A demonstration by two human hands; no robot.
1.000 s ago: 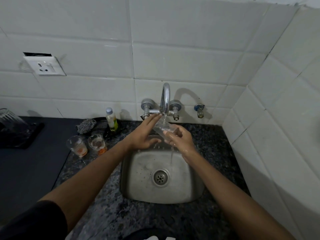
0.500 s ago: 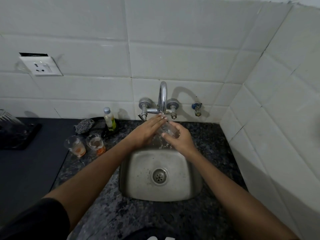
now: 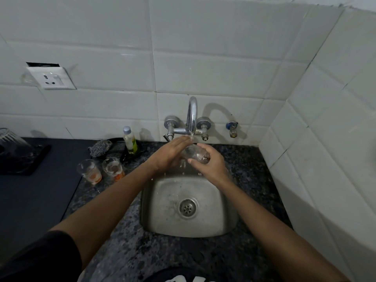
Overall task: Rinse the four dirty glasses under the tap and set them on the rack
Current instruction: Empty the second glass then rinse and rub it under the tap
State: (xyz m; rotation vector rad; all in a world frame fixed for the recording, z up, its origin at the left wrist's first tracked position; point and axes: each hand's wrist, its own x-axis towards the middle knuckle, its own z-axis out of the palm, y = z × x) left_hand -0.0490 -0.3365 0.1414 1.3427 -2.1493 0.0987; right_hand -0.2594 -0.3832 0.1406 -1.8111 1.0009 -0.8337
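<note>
A clear glass (image 3: 195, 153) lies tilted on its side under the running tap (image 3: 192, 117), above the back of the steel sink (image 3: 189, 226). My right hand (image 3: 209, 163) grips it from the right, fingers curled round it. My left hand (image 3: 169, 153) presses its straight fingers against the glass's left side. Two dirty glasses with orange residue (image 3: 90, 170) (image 3: 114, 167) stand on the granite counter left of the sink. At the far left, a glass (image 3: 9, 137) sits upside down on the dark rack (image 3: 30, 161).
A small bottle (image 3: 129, 139) and a scrubber (image 3: 99, 148) sit at the back of the counter beside a dark dish. A wall socket (image 3: 51, 79) is on the tiles at the upper left. A tiled wall closes in the right side.
The glass has turned further onto its side under the stream while both hands keep working round it. The hands stay in the same place over the sink.
</note>
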